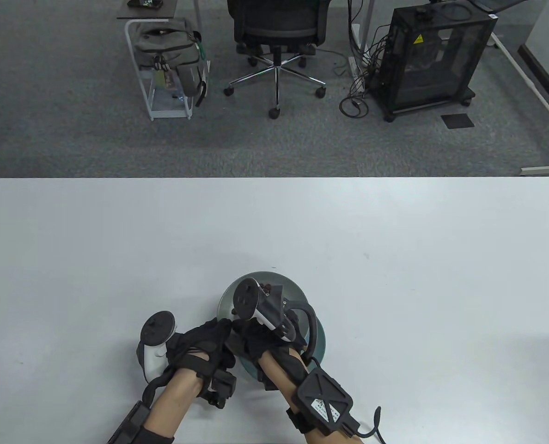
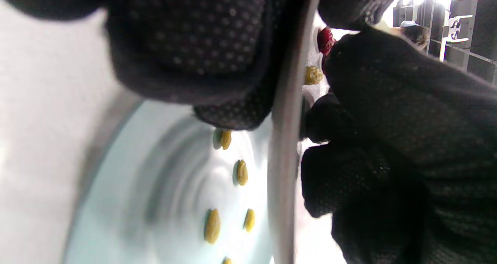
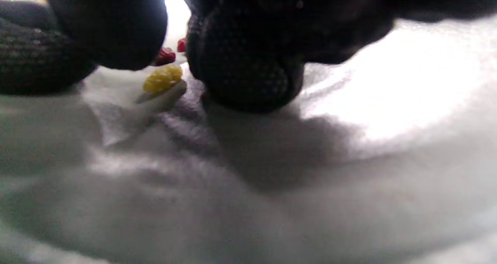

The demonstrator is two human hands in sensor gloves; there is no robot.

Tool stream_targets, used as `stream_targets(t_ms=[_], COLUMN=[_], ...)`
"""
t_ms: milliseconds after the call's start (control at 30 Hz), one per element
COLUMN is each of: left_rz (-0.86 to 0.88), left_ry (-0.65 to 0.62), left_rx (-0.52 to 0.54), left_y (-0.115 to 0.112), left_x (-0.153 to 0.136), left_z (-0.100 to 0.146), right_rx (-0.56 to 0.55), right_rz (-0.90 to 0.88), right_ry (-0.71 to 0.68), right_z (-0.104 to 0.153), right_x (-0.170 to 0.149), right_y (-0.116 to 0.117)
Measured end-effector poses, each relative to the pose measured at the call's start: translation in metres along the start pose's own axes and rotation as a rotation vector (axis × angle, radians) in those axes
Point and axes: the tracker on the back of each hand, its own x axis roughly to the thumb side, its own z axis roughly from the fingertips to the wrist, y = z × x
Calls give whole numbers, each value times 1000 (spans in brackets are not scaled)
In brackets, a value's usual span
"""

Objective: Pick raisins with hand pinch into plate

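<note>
A grey bowl overlaps a pale blue plate near the table's front edge. In the left wrist view several yellow raisins lie on the plate. My left hand grips the bowl's rim from the left. My right hand reaches into the bowl. Its fingertips stand apart on the bowl floor beside a yellow raisin. Red raisins lie just behind. I see nothing held between them.
The white table stretches far and to both sides. An office chair, a rack with a bag and a black cabinet stand on the carpet beyond the far edge.
</note>
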Motion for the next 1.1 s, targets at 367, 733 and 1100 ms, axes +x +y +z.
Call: stream_targets(t_ms=[367,733,1100], left_rz=[-1,-26,-40], left_ry=[12,9,28], left_rx=[0,8,10], left_y=[0,0,-1], left_x=[-2,-3,-5], left_z=[-1,-2,-3], right_rx=[11,-5,32], right_rz=[5,15,23], right_ry=[10,12,2], right_z=[-5,-4,-7], right_x=[0,5,5], right_y=[5,7,13])
